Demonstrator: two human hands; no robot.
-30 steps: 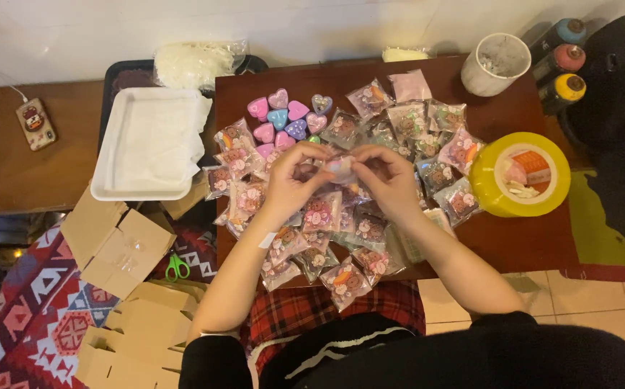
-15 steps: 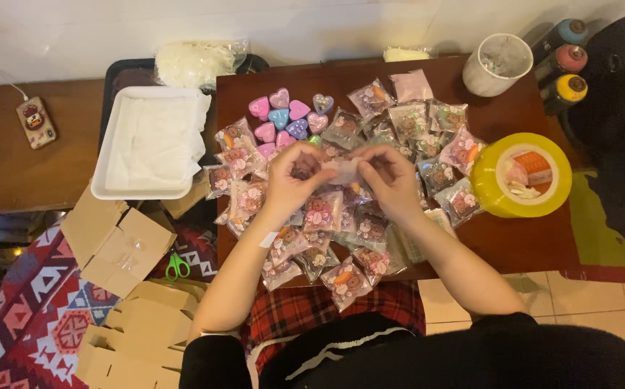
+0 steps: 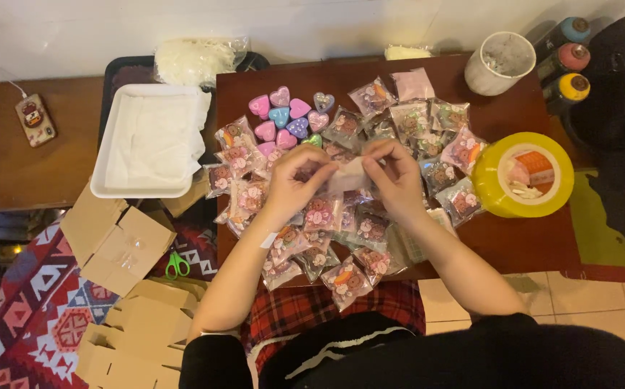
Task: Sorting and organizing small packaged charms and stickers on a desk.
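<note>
Both hands meet over the middle of a dark wooden table (image 3: 514, 238). My left hand (image 3: 299, 181) and my right hand (image 3: 393, 176) pinch the two ends of one small clear packet (image 3: 348, 175) between them. Around and under the hands lie several small clear packets (image 3: 346, 277) with pink and brown figures inside. A cluster of pink, purple and blue heart-shaped pieces (image 3: 286, 119) sits beyond the left hand.
A big yellow tape roll (image 3: 521, 173) stands at the right, a white cup (image 3: 501, 63) and three spray cans (image 3: 572, 57) behind it. A white tray (image 3: 150, 140) lies at the left. Cardboard boxes (image 3: 118, 241) and green scissors (image 3: 177, 265) lie on the patterned rug.
The hands stay in place over the packets; the fingers have only shifted slightly on the packet they hold.
</note>
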